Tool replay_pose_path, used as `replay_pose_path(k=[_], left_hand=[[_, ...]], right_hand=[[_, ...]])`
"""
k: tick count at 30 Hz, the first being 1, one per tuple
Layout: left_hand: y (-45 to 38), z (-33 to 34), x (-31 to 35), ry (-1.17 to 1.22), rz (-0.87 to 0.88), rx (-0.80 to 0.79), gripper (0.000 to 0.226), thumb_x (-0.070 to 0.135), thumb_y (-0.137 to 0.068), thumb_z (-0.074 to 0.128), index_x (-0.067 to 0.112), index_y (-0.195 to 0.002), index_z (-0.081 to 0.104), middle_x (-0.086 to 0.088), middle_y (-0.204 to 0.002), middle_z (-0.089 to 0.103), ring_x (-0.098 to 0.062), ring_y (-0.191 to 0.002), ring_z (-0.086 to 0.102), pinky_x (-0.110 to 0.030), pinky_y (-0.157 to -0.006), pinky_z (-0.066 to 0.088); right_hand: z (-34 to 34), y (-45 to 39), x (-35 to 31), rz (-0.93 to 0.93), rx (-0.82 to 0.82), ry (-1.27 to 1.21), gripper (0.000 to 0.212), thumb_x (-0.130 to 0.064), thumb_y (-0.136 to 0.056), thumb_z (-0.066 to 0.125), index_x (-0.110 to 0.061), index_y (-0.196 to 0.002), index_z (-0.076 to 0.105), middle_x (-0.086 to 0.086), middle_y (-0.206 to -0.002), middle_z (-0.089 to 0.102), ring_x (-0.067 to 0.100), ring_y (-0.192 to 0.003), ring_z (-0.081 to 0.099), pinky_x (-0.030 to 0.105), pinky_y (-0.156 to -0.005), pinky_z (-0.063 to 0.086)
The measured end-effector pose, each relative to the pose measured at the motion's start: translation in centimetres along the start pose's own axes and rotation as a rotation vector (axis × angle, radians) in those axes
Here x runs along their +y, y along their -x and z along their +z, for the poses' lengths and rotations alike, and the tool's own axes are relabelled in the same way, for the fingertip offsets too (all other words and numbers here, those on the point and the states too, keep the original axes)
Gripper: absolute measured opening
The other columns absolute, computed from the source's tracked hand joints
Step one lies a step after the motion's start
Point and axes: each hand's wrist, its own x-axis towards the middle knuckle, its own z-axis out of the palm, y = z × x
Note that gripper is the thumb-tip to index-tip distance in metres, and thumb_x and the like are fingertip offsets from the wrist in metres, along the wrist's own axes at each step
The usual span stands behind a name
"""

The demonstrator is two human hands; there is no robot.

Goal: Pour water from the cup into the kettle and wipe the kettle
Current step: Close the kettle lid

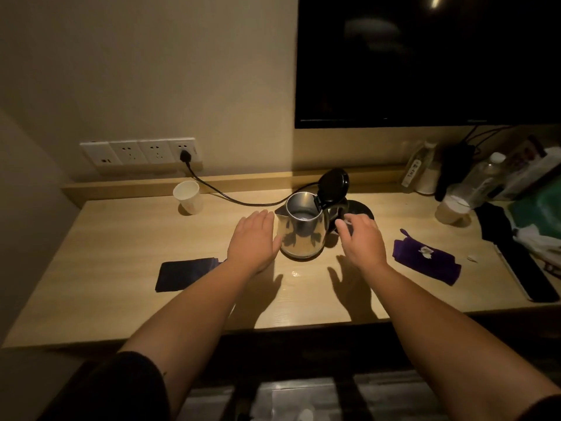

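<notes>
Electric kettle (299, 230): steel, lid raised, upright on tabletop (121, 287) between both hands. Left hand (253, 241): fingers straight, flat beside kettle wall. Right hand (362, 238): relaxed, released, by the handle. Paper cup (188, 197): well beyond left hand.

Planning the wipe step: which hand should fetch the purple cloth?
Right, probably. The purple cloth lies on the desk just right of the right hand, which is open beside the kettle. The left hand would have to cross the kettle.
</notes>
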Motion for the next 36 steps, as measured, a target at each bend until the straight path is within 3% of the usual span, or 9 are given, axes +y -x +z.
replay_pose_path(k=[4,12,16,19,21,24,26,29,36], left_hand=[[-2.1,0.5,1.1,0.020,0.000,-0.009,0.057,0.044,-0.101,0.035,0.016,-0.149,0.027,-0.006,-0.155,0.032,-0.023,-0.143,0.025,-0.039,-0.117,0.018],[-4.7,2.9,1.1,0.060,0.002,-0.045,0.057,0.044,-0.100,0.036,0.017,-0.150,0.026,-0.005,-0.157,0.030,-0.022,-0.145,0.023,-0.041,-0.118,0.020],[-5.1,3.8,0.7,0.080,0.007,-0.046,0.057,0.042,-0.101,0.034,0.016,-0.151,0.023,-0.005,-0.159,0.024,-0.021,-0.146,0.020,-0.039,-0.119,0.017],[-5.1,4.1,0.5,0.085,0.017,-0.033,0.057,0.040,-0.102,0.033,0.016,-0.152,0.021,-0.005,-0.160,0.022,-0.020,-0.146,0.019,-0.039,-0.119,0.019],[-5.0,4.4,0.5,0.100,0.007,-0.037,0.057,0.040,-0.102,0.032,0.016,-0.152,0.019,-0.004,-0.161,0.018,-0.020,-0.147,0.018,-0.040,-0.119,0.019],[-5.0,4.7,0.5,0.114,-0.003,-0.039,0.058,0.040,-0.102,0.032,0.017,-0.153,0.016,-0.004,-0.162,0.014,-0.019,-0.148,0.015,-0.040,-0.119,0.017],[-5.0,4.6,0.5,0.120,-0.002,-0.034,0.058,0.039,-0.102,0.033,0.018,-0.153,0.016,-0.003,-0.162,0.014,-0.020,-0.147,0.016,-0.040,-0.119,0.017],[-4.8,4.6,0.5,0.130,-0.003,-0.021,0.058,0.038,-0.102,0.036,0.018,-0.153,0.016,-0.003,-0.162,0.014,-0.020,-0.147,0.017,-0.040,-0.119,0.019],[-4.7,4.8,0.2,0.113,0.019,-0.025,0.061,0.037,-0.101,0.038,0.016,-0.153,0.014,-0.006,-0.162,0.013,-0.021,-0.147,0.017,-0.040,-0.119,0.018]], right_hand=[[-0.8,-2.6,0.2,0.097,0.082,-0.202,0.042,-0.040,-0.104,0.038,-0.015,-0.132,0.056,0.006,-0.129,0.057,0.021,-0.121,0.050,0.035,-0.095,0.043],[-0.9,-6.6,-1.3,0.115,0.033,-0.402,0.051,-0.046,-0.105,0.029,-0.022,-0.148,0.041,0.001,-0.147,0.050,0.019,-0.136,0.043,0.042,-0.111,0.039],[-0.4,-7.1,-2.6,0.090,0.003,-0.467,0.049,-0.043,-0.106,0.028,-0.020,-0.145,0.045,0.000,-0.134,0.057,0.018,-0.127,0.049,0.040,-0.105,0.044],[0.0,-6.9,-3.5,0.047,0.004,-0.469,0.041,-0.038,-0.107,0.029,-0.020,-0.134,0.054,-0.006,-0.115,0.058,0.012,-0.113,0.052,0.029,-0.091,0.044],[0.5,-6.8,-4.0,0.004,-0.002,-0.464,0.036,-0.035,-0.107,0.031,-0.020,-0.125,0.059,-0.002,-0.114,0.062,0.015,-0.113,0.055,0.025,-0.087,0.045],[1.2,-6.8,-4.4,-0.045,-0.005,-0.390,0.043,-0.036,-0.105,0.037,-0.016,-0.140,0.054,0.003,-0.141,0.056,0.017,-0.131,0.048,0.029,-0.103,0.038],[1.6,-6.9,-4.5,-0.101,-0.017,-0.299,0.045,-0.037,-0.104,0.041,-0.017,-0.142,0.052,0.002,-0.148,0.049,0.018,-0.136,0.043,0.032,-0.106,0.036],[2.1,-6.8,-4.7,-0.185,-0.050,-0.134,0.046,-0.042,-0.102,0.045,-0.022,-0.142,0.053,0.000,-0.151,0.046,0.020,-0.138,0.041,0.042,-0.110,0.039],[3.7,-6.3,-5.1,-0.359,-0.091,0.161,0.045,-0.044,-0.099,0.051,-0.020,-0.136,0.060,0.006,-0.150,0.047,0.028,-0.139,0.038,0.047,-0.118,0.020]])
